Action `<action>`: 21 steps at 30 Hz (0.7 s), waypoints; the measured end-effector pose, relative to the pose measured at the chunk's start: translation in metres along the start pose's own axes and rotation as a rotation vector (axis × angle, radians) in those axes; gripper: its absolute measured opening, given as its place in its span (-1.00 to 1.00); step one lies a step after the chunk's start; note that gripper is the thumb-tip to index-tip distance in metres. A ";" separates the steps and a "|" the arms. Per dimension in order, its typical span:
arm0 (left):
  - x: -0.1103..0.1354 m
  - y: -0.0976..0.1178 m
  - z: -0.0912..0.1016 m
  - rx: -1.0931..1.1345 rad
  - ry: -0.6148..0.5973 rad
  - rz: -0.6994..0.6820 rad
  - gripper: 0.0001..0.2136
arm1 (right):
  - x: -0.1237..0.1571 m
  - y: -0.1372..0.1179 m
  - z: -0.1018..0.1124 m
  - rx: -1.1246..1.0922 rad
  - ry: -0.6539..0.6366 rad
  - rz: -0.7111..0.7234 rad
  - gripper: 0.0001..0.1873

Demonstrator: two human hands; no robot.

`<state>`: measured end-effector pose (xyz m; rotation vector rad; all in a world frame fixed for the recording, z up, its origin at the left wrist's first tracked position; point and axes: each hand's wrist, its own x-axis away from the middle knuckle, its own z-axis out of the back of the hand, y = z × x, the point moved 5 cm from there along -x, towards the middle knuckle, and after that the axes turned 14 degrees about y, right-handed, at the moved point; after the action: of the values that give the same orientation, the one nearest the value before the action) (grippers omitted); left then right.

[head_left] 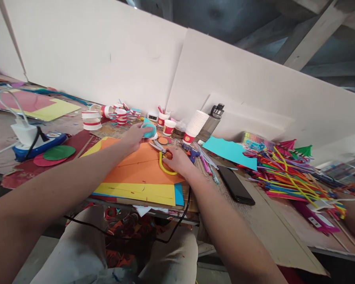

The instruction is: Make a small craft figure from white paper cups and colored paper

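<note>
Between the fingers of my left hand point(134, 137) is a piece of light blue paper point(148, 130), partly cut to a round shape. My right hand point(177, 158) is closed around the yellow handle of a pair of scissors point(166, 167); the metal blades point toward the blue paper and look apart from it. Beneath both hands lie orange sheets point(142, 167) on top of yellow sheets point(136, 192). Small orange paper discs point(164, 140) lie just beyond the blades. A blue glue gun point(193, 154) rests to the right of my right hand.
Paper cups point(194, 125) stand stacked near the wall, beside a dark bottle point(212, 122). A phone point(236, 185), a cyan sheet point(229, 152) and many pipe cleaners point(292, 173) lie to the right. On the left are a power strip point(41, 146) and green paper discs point(59, 152).
</note>
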<state>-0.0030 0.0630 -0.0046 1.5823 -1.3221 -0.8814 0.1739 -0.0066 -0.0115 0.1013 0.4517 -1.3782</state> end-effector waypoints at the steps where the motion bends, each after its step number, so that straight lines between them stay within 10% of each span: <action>1: 0.001 0.000 -0.001 -0.002 -0.001 0.001 -0.76 | 0.001 0.000 0.000 0.002 0.004 -0.005 -0.67; 21: 0.020 -0.007 0.006 -0.054 0.013 -0.054 -0.78 | 0.013 -0.002 -0.005 0.047 0.017 -0.165 -0.59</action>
<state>-0.0022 0.0430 -0.0129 1.5853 -1.2417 -0.9306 0.1724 -0.0173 -0.0209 0.1167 0.4497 -1.5518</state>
